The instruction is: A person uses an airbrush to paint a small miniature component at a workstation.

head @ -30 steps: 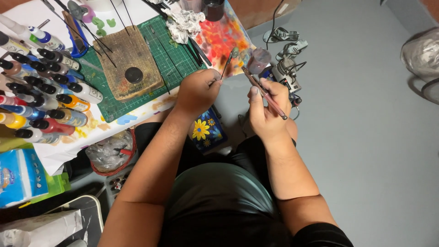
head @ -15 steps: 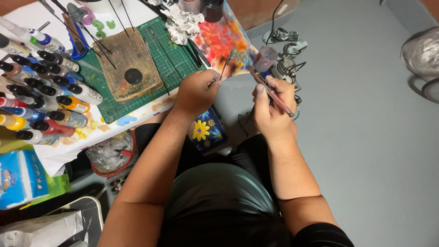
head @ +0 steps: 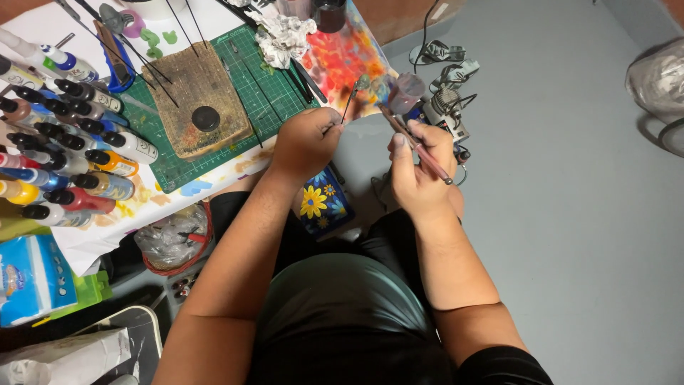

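Subject body, head view: both forearms bare from wrist to above elbow, no watch, bands or gloves seen. Left hand [head: 308,142] and right hand [head: 417,171] bare, no rings visible; nails short. Upper body: grey-green T-shirt, plain front, no print visible. Short sleeve edge at right upper arm looks black. Lower body: dark/black garment over lap, detail too dim to tell.

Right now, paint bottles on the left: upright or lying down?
Lying down. The paint bottles rest on their sides in rows on the table, dark caps on, pointing up-left.
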